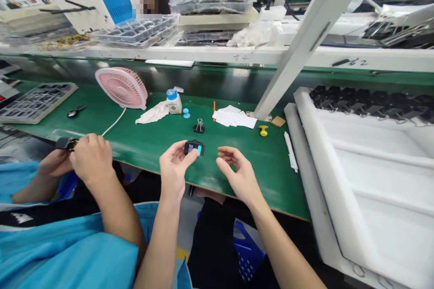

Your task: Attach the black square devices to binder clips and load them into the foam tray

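Note:
A small black device (190, 146) with a lit screen showing white text and a cyan patch is pinched between the thumb and fingers of my left hand (173, 167), above the green table. My right hand (239, 172) is raised to the right of it, fingers curved and apart from the thumb, touching nothing. Beyond the device, a black binder clip (199, 127) lies on the table (210, 171). Farther back are a blue suction cup (186, 113), a white bottle with a blue cap (174, 103), white cloths (233, 116) and a yellow suction cup (263, 131).
A co-worker's hands (93, 156) hold a dark item at the left, close to my left arm. A pink fan (122, 88) stands behind them. White foam trays (339, 180) with black clips line the right side, near a white pen (290, 151) and a slanted post (298, 58).

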Action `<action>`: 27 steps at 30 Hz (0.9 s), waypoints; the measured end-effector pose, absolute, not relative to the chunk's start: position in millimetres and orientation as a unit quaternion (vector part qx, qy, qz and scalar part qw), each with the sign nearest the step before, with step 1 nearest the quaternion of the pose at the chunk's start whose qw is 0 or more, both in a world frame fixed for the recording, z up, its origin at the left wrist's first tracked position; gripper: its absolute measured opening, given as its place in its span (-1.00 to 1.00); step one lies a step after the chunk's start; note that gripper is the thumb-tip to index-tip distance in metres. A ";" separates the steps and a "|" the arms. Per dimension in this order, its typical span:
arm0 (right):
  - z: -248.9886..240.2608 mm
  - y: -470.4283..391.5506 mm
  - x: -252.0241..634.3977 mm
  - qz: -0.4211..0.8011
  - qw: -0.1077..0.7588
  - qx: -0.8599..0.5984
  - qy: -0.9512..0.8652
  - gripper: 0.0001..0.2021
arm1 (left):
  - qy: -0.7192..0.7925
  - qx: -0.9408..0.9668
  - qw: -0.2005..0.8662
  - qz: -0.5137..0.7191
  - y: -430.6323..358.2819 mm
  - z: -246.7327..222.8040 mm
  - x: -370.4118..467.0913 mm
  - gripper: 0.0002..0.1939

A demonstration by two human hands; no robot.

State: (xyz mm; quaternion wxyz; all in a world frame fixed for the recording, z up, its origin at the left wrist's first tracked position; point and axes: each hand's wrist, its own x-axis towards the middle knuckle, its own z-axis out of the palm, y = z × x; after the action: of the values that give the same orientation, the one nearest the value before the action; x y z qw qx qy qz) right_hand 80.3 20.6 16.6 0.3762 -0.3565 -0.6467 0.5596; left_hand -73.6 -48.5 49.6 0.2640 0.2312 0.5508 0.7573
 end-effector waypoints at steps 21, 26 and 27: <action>74.6 -46.9 121.1 0.612 0.520 -0.289 -0.521 -0.92 | 0.456 0.258 0.406 0.749 -83.2 69.8 14.4 -0.76; 69.0 -46.0 124.9 0.682 0.508 -0.260 -0.456 -0.97 | 0.477 0.291 0.371 0.742 -88.5 71.9 18.5 -0.78; 67.3 -45.2 125.4 0.700 0.503 -0.251 -0.441 -0.96 | 0.484 0.298 0.363 0.738 -89.7 72.5 19.3 -0.79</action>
State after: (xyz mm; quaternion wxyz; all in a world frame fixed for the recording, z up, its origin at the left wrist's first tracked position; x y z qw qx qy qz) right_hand 125.4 -45.2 67.3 0.5029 -0.2512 -0.4407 0.6999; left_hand 19.3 -89.7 72.5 0.3627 0.2982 0.4840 0.7385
